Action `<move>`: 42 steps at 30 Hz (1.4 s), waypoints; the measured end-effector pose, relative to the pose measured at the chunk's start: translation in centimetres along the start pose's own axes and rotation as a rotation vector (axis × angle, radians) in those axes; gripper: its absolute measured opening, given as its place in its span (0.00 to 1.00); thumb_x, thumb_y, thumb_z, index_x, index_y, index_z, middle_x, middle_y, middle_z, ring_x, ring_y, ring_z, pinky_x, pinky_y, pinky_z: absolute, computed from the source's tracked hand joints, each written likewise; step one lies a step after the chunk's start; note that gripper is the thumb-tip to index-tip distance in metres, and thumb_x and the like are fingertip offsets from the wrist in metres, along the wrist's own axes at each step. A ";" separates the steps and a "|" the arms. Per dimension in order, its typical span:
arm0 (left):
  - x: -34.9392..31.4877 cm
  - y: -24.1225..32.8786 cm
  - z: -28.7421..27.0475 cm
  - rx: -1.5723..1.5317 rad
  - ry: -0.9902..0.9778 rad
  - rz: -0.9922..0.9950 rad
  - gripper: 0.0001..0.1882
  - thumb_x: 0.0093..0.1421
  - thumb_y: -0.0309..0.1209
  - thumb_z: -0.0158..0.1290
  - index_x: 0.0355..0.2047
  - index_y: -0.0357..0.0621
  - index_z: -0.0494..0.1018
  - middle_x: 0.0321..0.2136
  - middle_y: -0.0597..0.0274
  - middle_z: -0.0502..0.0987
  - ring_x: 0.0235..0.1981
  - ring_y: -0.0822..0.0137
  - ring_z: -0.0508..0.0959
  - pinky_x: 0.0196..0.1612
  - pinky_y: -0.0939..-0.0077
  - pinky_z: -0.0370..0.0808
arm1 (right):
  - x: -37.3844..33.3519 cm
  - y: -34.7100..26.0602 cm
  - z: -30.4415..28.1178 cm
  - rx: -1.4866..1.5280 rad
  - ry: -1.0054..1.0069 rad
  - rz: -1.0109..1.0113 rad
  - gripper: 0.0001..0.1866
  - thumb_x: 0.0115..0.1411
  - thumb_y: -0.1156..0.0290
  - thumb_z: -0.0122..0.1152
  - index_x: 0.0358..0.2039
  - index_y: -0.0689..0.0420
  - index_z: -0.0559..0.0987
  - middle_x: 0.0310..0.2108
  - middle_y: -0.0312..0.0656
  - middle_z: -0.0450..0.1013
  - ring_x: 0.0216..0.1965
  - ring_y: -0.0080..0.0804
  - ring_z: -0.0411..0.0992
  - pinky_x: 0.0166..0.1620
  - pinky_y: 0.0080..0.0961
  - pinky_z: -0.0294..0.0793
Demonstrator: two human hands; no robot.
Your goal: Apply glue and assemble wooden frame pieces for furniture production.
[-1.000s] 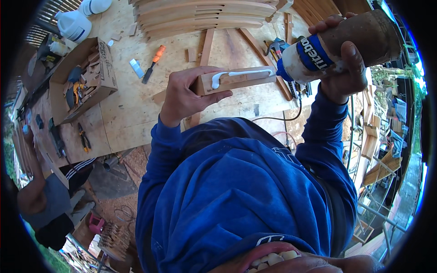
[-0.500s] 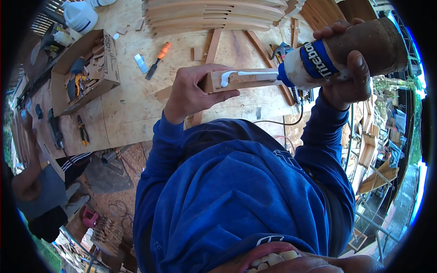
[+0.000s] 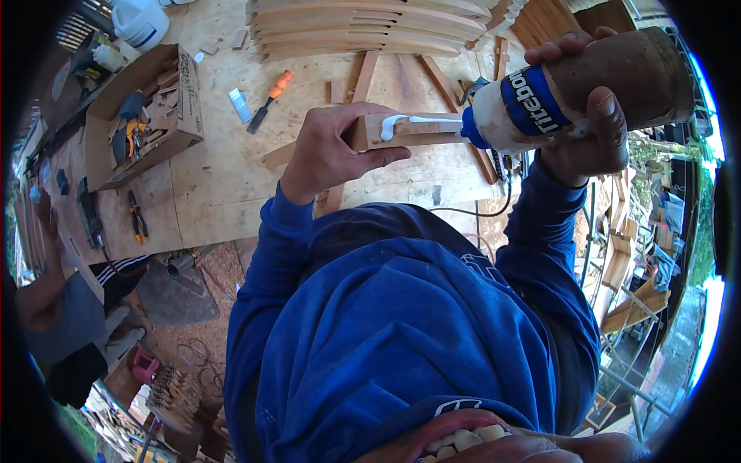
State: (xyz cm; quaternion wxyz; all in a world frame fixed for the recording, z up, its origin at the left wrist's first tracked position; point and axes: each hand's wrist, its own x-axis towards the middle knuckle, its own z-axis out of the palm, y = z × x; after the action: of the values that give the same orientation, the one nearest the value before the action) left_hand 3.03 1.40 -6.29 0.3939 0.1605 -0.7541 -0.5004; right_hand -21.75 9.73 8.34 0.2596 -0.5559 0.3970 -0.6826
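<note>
My left hand (image 3: 320, 150) grips the end of a wooden piece (image 3: 421, 140), thumb along its near side, above the workbench. White glue (image 3: 387, 126) lies on the piece's upper face in a line that hooks down near my left hand. My right hand (image 3: 598, 143) is wrapped round a large glue bottle (image 3: 494, 119) with a blue label and a brown-stained body. The bottle is tipped sideways, and its blue nozzle is at the right end of the wooden piece. Whether the nozzle touches the wood I cannot tell.
On the plywood workbench (image 3: 220, 181) lie an orange-handled chisel (image 3: 270, 100), pliers (image 3: 137, 217) and a cardboard box (image 3: 189, 116) of wood offcuts. Curved wooden slats (image 3: 370, 27) are stacked at the back. A white jug (image 3: 140, 23) stands far left. Another person (image 3: 65, 316) is at lower left.
The bottle and its nozzle have moved slightly left along the wooden piece. The wooden piece has shifted a little to the right in my left hand's grip.
</note>
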 end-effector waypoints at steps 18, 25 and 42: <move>0.5 -1.1 -0.3 0.073 0.007 0.052 0.27 0.47 0.33 0.76 0.45 0.35 0.81 0.36 0.56 0.86 0.35 0.68 0.86 0.41 0.76 0.82 | 0.3 -0.6 6.0 -0.204 0.253 -0.038 0.35 0.51 0.50 0.68 0.51 0.63 0.71 0.33 0.47 0.75 0.36 0.41 0.77 0.40 0.30 0.79; 0.9 -2.2 0.1 0.057 0.048 0.102 0.30 0.46 0.43 0.77 0.43 0.36 0.81 0.33 0.52 0.86 0.32 0.62 0.87 0.39 0.74 0.84 | 0.2 -0.2 8.5 -0.132 0.206 0.005 0.38 0.48 0.52 0.71 0.52 0.64 0.70 0.33 0.48 0.76 0.35 0.41 0.78 0.40 0.31 0.79; 0.8 -2.4 0.3 0.042 0.078 0.114 0.32 0.45 0.46 0.77 0.42 0.35 0.82 0.25 0.51 0.83 0.23 0.64 0.83 0.31 0.74 0.81 | 4.5 6.0 10.5 1.227 -0.470 -0.318 0.42 0.40 0.56 0.74 0.53 0.65 0.69 0.35 0.49 0.76 0.34 0.42 0.78 0.40 0.34 0.80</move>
State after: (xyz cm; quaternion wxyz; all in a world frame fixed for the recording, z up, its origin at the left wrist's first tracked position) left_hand 1.88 0.02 -8.13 0.4474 0.1449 -0.7565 -0.4544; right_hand -13.24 0.23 6.57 0.5042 -0.4932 -0.2161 -0.6752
